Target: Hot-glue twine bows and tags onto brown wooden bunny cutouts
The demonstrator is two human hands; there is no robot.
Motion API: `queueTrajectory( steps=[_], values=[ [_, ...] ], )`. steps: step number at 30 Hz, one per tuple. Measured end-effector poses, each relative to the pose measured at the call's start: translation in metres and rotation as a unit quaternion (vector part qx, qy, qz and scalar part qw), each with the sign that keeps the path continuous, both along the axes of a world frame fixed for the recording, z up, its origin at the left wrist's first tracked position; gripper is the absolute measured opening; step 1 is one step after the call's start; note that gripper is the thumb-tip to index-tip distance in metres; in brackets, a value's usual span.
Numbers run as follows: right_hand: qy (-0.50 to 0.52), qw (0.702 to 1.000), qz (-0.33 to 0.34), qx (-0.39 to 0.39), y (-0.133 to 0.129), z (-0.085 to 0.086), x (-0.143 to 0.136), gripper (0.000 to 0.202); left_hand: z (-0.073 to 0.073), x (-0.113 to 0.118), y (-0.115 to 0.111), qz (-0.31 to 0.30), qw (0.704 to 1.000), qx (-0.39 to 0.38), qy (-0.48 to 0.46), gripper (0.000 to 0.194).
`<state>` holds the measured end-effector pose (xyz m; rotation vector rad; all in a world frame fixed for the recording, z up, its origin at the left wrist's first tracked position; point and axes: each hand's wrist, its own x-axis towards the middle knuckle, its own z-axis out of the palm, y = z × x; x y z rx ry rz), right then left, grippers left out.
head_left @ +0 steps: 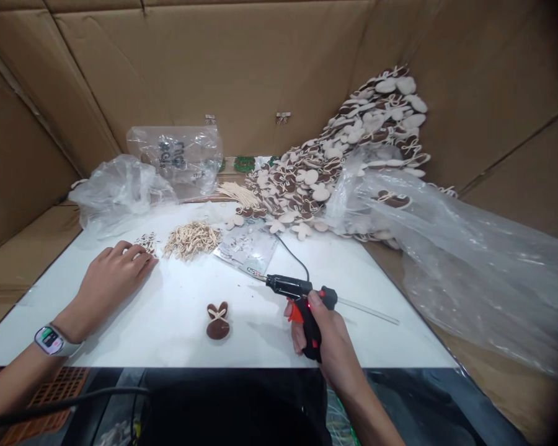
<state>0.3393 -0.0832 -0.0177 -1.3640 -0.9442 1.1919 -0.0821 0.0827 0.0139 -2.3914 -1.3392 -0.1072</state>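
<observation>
My right hand [323,328] is wrapped round the handle of a black and orange glue gun [291,286], its nozzle pointing left and a clear glue stick [369,311] sticking out of its back. My left hand [123,269] rests on the white table at the left, fingertips at a scatter of small brown and white bits [146,241]; whether they pinch one is hidden. Between the hands, near the front edge, lies a brown bunny-shaped piece [218,322] with a cream cord bow. A heap of short cream cord pieces [193,240] sits right of my left hand.
The white table [167,334] has cardboard walls [214,62] around it. A tall pile of bunny pieces [307,176] stands at the back right, with plastic bags [483,248] beside it and more plastic [121,189] at back left. A printed bag [248,248] lies mid-table; the gun's cable [295,257] runs behind.
</observation>
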Motion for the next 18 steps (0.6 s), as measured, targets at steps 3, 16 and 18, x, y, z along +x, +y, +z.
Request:
queueTrajectory(
  steps=[3, 16, 18],
  values=[
    [0.0, 1.0, -0.003, 0.001, 0.0, 0.0, 0.0, 0.092, 0.001, 0.004, 0.003, 0.005, 1.0, 0.001, -0.015, 0.052],
    [0.005, 1.0, -0.015, 0.002, 0.0, 0.017, -0.004, 0.083, 0.019, 0.017, -0.003, 0.022, 0.997, 0.003, -0.076, 0.043],
    [-0.009, 1.0, -0.024, 0.011, 0.001, 0.015, -0.003, 0.083, 0.019, 0.013, -0.003, 0.031, 0.994, 0.008, -0.104, 0.042]
  ],
)
